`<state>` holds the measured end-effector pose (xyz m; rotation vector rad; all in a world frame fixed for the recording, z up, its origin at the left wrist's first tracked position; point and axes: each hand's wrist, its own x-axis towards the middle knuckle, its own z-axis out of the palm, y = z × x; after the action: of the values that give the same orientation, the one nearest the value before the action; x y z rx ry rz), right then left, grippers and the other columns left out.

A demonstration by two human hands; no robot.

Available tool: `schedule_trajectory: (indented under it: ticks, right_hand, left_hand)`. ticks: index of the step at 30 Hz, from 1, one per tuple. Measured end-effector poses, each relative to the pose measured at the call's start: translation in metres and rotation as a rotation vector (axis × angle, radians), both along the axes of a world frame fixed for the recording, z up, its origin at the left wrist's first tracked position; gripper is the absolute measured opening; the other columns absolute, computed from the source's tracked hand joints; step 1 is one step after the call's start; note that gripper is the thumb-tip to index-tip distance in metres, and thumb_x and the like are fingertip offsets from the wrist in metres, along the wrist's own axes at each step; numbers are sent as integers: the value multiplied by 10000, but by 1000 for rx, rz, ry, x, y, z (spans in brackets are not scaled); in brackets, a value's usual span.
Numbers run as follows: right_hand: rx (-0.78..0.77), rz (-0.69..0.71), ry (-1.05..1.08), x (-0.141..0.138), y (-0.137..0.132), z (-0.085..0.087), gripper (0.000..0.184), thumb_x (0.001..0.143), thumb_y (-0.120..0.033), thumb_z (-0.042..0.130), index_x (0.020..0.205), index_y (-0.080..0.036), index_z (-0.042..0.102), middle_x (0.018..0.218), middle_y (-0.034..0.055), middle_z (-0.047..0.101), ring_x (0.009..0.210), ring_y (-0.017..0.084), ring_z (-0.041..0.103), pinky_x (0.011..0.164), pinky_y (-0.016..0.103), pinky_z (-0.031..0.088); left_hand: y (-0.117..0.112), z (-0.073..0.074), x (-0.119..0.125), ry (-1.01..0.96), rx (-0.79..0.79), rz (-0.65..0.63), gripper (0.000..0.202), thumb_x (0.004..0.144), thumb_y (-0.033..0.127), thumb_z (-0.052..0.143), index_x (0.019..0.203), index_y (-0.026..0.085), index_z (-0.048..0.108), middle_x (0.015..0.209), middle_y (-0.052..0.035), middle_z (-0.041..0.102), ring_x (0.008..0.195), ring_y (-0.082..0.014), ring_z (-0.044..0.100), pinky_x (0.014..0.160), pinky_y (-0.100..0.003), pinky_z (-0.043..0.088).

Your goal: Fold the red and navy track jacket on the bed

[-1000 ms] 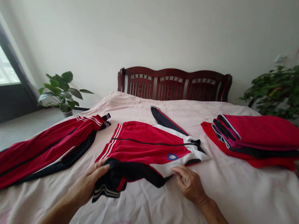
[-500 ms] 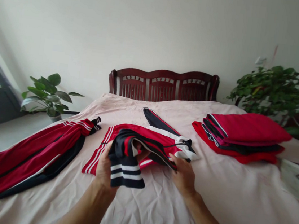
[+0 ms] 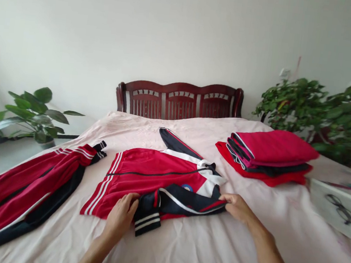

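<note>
A red, white and navy zip jacket (image 3: 149, 162) lies flat on the bed, its hem with white stripes to the left and its collar to the right. Its near navy sleeve (image 3: 183, 198) is folded across the front, and the striped cuff (image 3: 147, 224) hangs past the jacket's near edge. My left hand (image 3: 123, 214) is closed on the sleeve beside the cuff, fingers bent over the cloth. With thumb and fingers pinched, my right hand (image 3: 237, 207) holds the sleeve at the shoulder end. The far sleeve (image 3: 180, 143) stretches out toward the headboard.
Another red and navy jacket (image 3: 24, 189) lies on the left. A stack of folded red clothes (image 3: 272, 150) sits at the right, near a white surface with eyeglasses (image 3: 341, 209). Behind are the wooden headboard (image 3: 179, 102) and potted plants (image 3: 37, 112) on both sides.
Both hands have lowered the raised sleeve onto the jacket front and drawn it out straighter. My right hand has moved right to the shoulder. The view has turned slightly right.
</note>
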<state>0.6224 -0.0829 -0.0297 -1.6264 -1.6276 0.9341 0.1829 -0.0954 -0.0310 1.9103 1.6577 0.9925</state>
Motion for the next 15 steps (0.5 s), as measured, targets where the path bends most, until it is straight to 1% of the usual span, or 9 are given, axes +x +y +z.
schedule_trajectory:
  ticks: [1,3,5,7,10,12,15]
  right_hand:
    - [-17,-73,52,2,1,-2,377,546,-135,413,777,-184,706,741,11,734,744,185,678,680,241,493]
    - [-11,-280,132,6,4,-8,403,604,-155,433,897,-167,709,840,52,752,769,186,697,688,251,524]
    - [17,-479,178,9,8,-16,426,696,-207,448,1042,-155,690,990,105,751,827,205,715,675,270,552]
    - [36,-597,161,11,13,-23,475,782,-285,457,1203,-168,643,1135,134,724,887,228,722,662,286,566]
    - [34,-652,4,14,25,-24,541,851,-375,453,1354,-209,566,1256,135,682,932,249,721,710,314,567]
    - [27,-646,-130,14,36,-17,569,876,-424,447,1401,-221,530,1298,135,661,978,266,710,772,345,557]
    - [-22,-620,-316,8,52,-2,627,889,-509,445,1433,-202,495,1314,153,648,1065,301,680,847,392,530]
  left_hand:
    - [-2,-2,-1,82,23,-25,297,922,383,446,1040,220,665,1058,-79,700,1035,-274,630,950,-441,453]
    - [-6,-5,-3,190,51,-62,326,957,386,399,1055,227,666,1061,-79,681,1015,-268,623,930,-436,460]
    - [-9,-6,-2,238,69,-79,326,972,376,388,1070,228,660,1073,-81,663,1012,-256,618,916,-414,470]
    - [-11,-5,-1,262,65,-91,310,980,362,386,1068,232,654,1071,-77,652,1007,-241,621,899,-387,477]
    - [-13,-2,2,289,38,-117,292,993,343,376,1047,246,646,1046,-60,643,972,-216,633,851,-349,483]
    - [-15,1,4,301,23,-133,295,1002,338,364,1039,248,643,1026,-50,637,928,-201,642,814,-330,482]
    - [-18,3,5,297,24,-143,306,1013,349,356,1036,250,644,1004,-42,635,891,-188,650,790,-314,476]
